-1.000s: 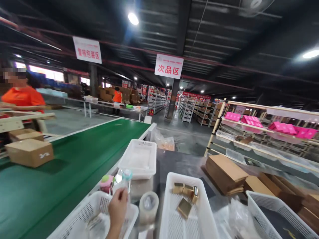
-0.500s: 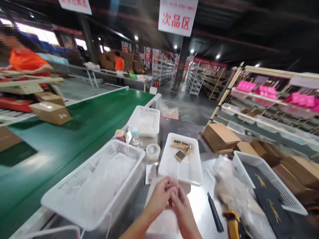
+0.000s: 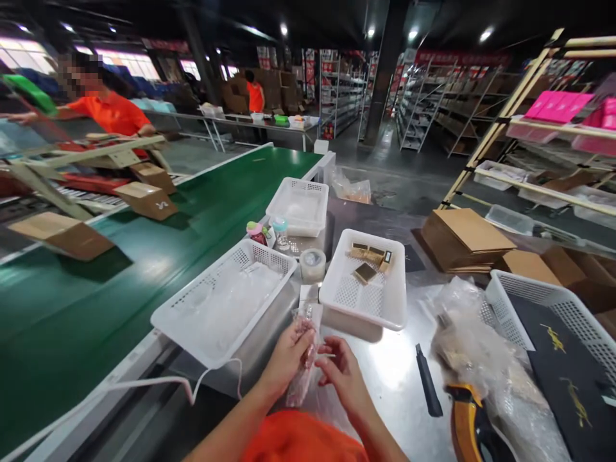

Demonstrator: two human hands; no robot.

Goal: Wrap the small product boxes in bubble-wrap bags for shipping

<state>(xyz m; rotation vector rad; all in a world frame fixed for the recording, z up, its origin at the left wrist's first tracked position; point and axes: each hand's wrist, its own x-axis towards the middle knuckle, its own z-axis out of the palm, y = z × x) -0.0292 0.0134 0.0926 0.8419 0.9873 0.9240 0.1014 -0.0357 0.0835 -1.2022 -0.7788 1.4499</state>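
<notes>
My left hand [image 3: 290,354] is closed around a narrow, pinkish bubble-wrap bundle [image 3: 304,378], which lies lengthwise in front of me. Whatever is inside the wrap cannot be made out. Just to the right, my right hand [image 3: 341,369] has its fingers apart and bent, close to the bundle but holding nothing I can see. Beyond the hands stands a white basket [image 3: 332,292] with several gold-and-dark small boxes [image 3: 366,273] in it. A roll of clear tape [image 3: 312,264] sits beside this basket, with a white card [image 3: 308,295] in front.
Left is a basket [image 3: 166,319] of clear plastic bags, bordering a green conveyor [image 3: 202,224] that carries cardboard boxes [image 3: 147,200]. On the right lie a black utility knife [image 3: 427,382], a yellow-and-black tape dispenser [image 3: 464,417], crumpled bubble wrap [image 3: 474,333] and flat cartons [image 3: 466,237]. A co-worker [image 3: 113,112] stands across the conveyor.
The bubble wrap, spread flat under both hands before, is now a narrow bundle in my left hand. My right hand has come away from it. The view has tilted down and swung left.
</notes>
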